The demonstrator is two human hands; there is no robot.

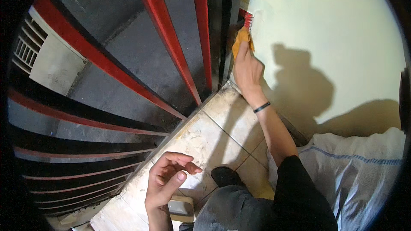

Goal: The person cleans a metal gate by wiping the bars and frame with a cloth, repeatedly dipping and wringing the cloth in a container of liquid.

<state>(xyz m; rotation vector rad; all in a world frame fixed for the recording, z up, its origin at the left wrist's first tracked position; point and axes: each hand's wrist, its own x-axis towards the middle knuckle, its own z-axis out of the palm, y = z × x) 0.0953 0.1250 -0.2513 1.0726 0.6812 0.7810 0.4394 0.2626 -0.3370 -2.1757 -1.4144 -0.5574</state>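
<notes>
My right hand [249, 72] reaches forward to the corner where the pale wall meets the dark gate post. Its fingers are closed on an orange cloth [242, 38], bunched up. Just beyond the cloth is a small red piece with pale ridges [248, 20], set at the wall's edge; whether the cloth touches it I cannot tell. Over the floor near the gate's foot, my left hand [168, 179] is open, its fingers loosely bent and apart from the thumb, with nothing in it.
A gate with red and black bars [169, 38] runs along the left. The pale wall [342, 30] stands on the right. A white woven sack [355, 167] lies beside my right arm. Below are dirty floor tiles [222, 115] and a beige box-like object [181, 207].
</notes>
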